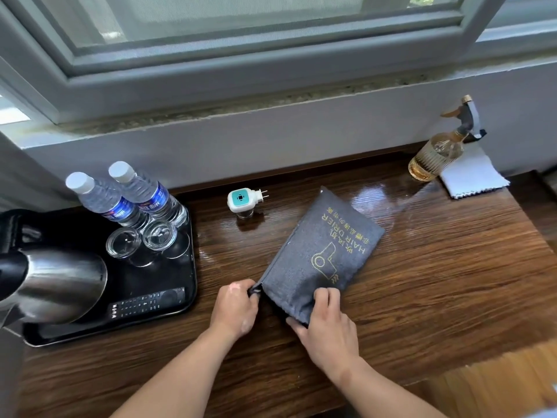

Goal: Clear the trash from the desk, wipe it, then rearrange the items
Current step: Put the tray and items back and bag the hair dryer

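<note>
A grey hair drier bag (322, 251) with gold lettering lies slanted on the dark wooden desk (437, 282). My left hand (235, 309) pinches the bag's near left corner. My right hand (325, 324) grips its near edge, fingers curled over the fabric. A white cloth (473, 176) lies folded at the desk's far right, with an amber spray bottle (437, 155) leaning beside it. A wet sheen shows on the wood near the bottle.
A black tray (180, 300) on the left holds a steel kettle (57, 282), two water bottles (126, 197), two upturned glasses (141, 239) and a remote control (147, 303). A white and teal plug-in device (242, 200) stands behind the bag. The window sill runs along the back.
</note>
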`<state>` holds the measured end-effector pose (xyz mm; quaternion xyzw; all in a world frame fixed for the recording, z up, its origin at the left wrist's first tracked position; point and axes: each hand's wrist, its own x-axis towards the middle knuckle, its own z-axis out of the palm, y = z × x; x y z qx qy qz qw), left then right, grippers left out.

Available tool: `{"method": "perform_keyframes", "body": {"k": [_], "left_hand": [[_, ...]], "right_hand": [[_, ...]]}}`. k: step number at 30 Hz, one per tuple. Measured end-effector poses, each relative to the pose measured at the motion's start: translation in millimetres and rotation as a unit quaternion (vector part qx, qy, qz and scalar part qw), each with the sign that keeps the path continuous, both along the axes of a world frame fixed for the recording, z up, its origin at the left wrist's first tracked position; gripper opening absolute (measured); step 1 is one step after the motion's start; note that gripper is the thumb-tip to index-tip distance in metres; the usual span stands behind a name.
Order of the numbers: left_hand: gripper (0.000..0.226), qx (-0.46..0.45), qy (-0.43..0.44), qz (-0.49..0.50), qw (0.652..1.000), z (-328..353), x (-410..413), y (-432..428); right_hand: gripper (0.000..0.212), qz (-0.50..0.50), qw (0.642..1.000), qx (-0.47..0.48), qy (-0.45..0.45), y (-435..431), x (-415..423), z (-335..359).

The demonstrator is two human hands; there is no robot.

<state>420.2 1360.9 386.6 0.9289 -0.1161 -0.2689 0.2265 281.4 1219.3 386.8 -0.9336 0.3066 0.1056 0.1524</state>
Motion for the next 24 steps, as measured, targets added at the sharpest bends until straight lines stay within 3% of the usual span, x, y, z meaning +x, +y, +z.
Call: {"method": "perform_keyframes", "body": {"k": [4,12,16,20,24], "left_hand": [[0.025,0.02,0.051,0.004,0.998,-4.8,-5.7,15.9],[0.015,0.05,0.152,-0.003,0.987,-7.9,-6.8,29.6],[0.003,0.048,0.083,-0.004,0.995,-7.7,-18.2,29.0],[0.028,-0.019,-0.011,0.015,1.0,-3.3,-35.5,22.6],[0.025,-0.042,-0.042,0.052,0.997,0.7,-34.1,15.8]], "right_hand": [[0.056,0.002,1.0,0.025,0.0,-11.9,5.5,2.1],[0.043,-0.03,0.996,0.064,-0.054,-34.2,28.5,3.4],[0.044,-0.036,0.992,0.102,-0.059,-40.4,23.6,-2.7],[0.045,-0.09,0.972,0.204,-0.075,-45.7,5.9,-11.4],[0.044,-0.092,0.958,0.251,-0.1,-51.9,-5.8,-17.9]]}}
